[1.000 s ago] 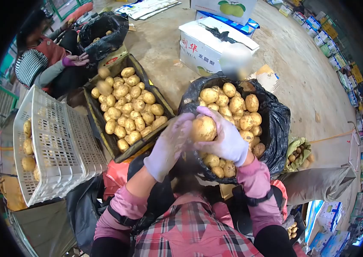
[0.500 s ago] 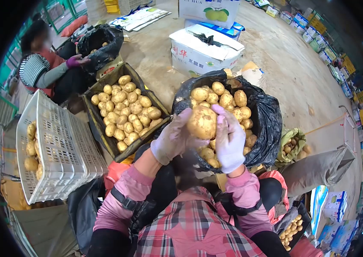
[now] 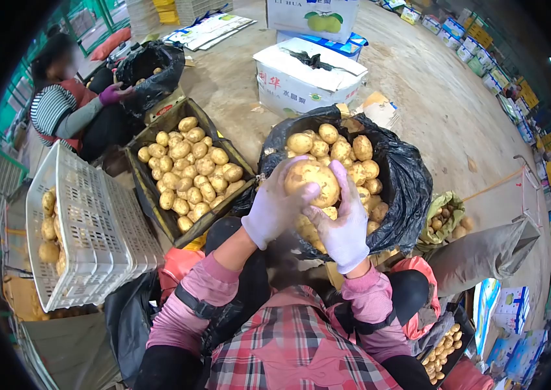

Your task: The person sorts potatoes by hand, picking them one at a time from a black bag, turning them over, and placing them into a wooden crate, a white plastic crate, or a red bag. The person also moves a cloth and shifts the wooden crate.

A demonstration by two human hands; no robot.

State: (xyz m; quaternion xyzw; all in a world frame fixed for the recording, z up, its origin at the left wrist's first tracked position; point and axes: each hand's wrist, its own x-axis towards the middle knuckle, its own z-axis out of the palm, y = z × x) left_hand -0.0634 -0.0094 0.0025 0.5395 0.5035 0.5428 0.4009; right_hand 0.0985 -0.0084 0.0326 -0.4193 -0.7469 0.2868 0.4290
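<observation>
A large yellow-brown potato (image 3: 314,181) is held between my gloved hands, in front of my chest. My left hand (image 3: 276,207) grips it from the left, with the thumb across its lower front. The fingers of my right hand (image 3: 341,224) press against its right side. Both gloves are white with pinkish fingertips. Just beyond and below my hands stands a container lined with a black plastic bag (image 3: 405,188), holding several potatoes (image 3: 361,148). To its left is a dark open crate (image 3: 223,207) filled with more potatoes (image 3: 191,166).
A white plastic basket (image 3: 96,224) with potatoes stands at my left. Beyond the bag is a white carton (image 3: 308,81). A green sack (image 3: 432,242) of potatoes lies at right. A co-worker (image 3: 67,97) sits at upper left beside another black-lined container (image 3: 148,71).
The potato has been turned in my hands. My left thumb now lies over its front, and my right hand has tilted inward, lower on its side.
</observation>
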